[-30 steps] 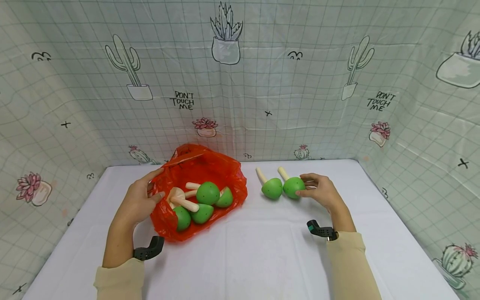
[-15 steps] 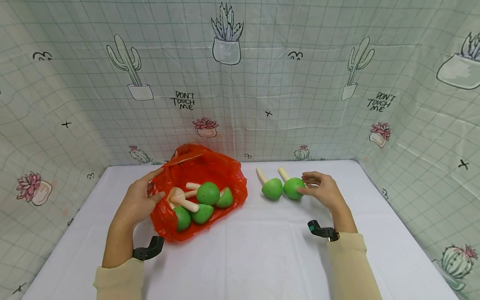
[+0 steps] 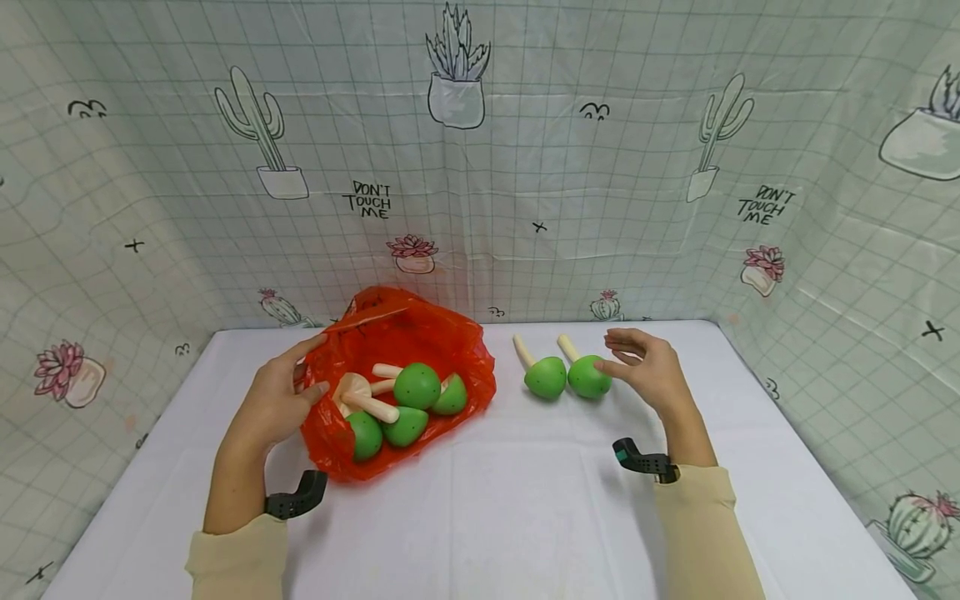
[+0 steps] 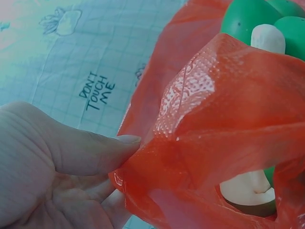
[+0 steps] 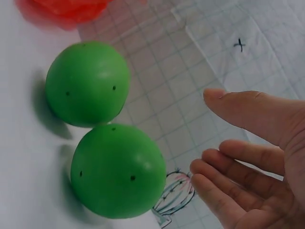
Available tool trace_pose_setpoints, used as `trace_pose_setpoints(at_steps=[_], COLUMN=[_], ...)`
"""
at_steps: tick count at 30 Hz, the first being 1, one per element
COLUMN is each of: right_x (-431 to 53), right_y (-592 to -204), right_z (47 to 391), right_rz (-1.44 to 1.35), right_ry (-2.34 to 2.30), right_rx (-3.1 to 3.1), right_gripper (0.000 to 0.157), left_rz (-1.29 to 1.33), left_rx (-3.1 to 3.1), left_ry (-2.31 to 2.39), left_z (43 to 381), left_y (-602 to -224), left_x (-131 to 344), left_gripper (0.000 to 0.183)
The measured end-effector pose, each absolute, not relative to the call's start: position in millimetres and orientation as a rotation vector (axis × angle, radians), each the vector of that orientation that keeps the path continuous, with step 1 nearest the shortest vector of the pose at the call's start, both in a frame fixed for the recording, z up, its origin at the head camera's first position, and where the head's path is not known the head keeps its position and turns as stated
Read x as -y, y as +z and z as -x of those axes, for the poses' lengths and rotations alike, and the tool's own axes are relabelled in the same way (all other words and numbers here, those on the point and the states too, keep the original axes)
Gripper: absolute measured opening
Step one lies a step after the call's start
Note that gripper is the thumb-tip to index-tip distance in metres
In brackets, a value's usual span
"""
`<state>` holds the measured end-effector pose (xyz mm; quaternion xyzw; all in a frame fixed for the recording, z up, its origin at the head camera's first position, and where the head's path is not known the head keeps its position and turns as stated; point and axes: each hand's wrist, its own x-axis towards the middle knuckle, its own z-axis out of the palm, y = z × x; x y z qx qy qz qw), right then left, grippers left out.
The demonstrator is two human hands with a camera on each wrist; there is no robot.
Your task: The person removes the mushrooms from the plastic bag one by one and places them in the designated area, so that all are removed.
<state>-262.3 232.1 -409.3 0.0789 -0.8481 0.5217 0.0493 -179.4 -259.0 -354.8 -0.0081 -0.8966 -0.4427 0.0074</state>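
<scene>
My left hand (image 3: 277, 396) pinches the left edge of a red plastic bag (image 3: 468, 342) between thumb and fingers, as the left wrist view also shows. Inside the open bag lie several toy mushrooms with green dotted caps and pale stems, one green cap (image 3: 417, 386) on top. To the bag's right, two more green toy mushrooms lie side by side on the table, the left one (image 3: 545, 378) and the right one (image 3: 589, 377). My right hand (image 3: 647, 371) is just right of the right mushroom, fingers apart and holding nothing; the right wrist view shows a gap between them.
A white cloth covers the table (image 3: 495, 517). Behind and at both sides hangs a grid-patterned curtain (image 3: 495, 167) with printed cacti and lettering. A black wrist camera (image 3: 296, 496) sits on the left wrist, another (image 3: 641, 460) on the right.
My right hand has let go of the right toy mushroom and drawn slightly away to the right, its fingers spreading. My left hand and the bag have stayed in place.
</scene>
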Motion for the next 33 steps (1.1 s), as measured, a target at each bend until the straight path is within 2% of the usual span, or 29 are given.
trace_pose_setpoints(at_steps=[18, 33], right_x=[-183, -132], right_y=[-389, -395], right_z=[254, 246], right_rz=[-0.389, -0.546], right_ry=[1.670, 1.701], right_rx=[2.524, 2.488], right_gripper=[0.059, 0.054], left_rz=[-0.002, -0.016], left_rx=[2.804, 2.815], left_ry=[-1.415, -1.423], left_z=[181, 183], left_y=[-354, -355], left_x=[261, 261], left_gripper=[0.073, 0.073])
